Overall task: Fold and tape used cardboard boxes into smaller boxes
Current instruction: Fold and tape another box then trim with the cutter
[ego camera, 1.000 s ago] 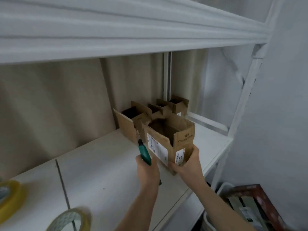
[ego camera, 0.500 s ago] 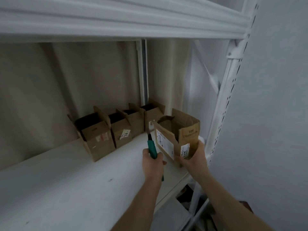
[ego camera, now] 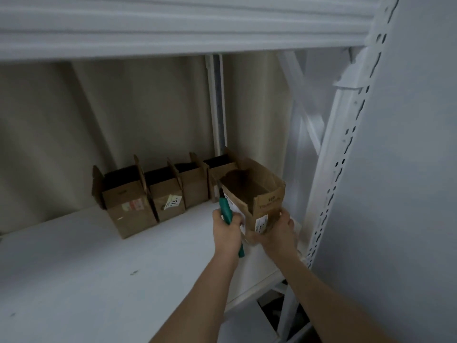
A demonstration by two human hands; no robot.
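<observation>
Fingers of right hand (ego camera: 274, 230) curled under and around base of small cardboard box (ego camera: 254, 199) – carrying it open-top up, near right end of shelf (ego camera: 99, 268), by the white upright (ego camera: 329, 181). Fingers of left hand (ego camera: 226, 227) wrapped tight round green-handled cutter (ego camera: 226, 214), knuckles against box's labelled side – likely just steadying it. Box looks finished, probably headed for the row of four similar boxes (ego camera: 158, 194) along shelf's back edge, last one just behind. Both forearms stretched forward and up, wrists close together, cutter tip pointing up, away from cardboard.
</observation>
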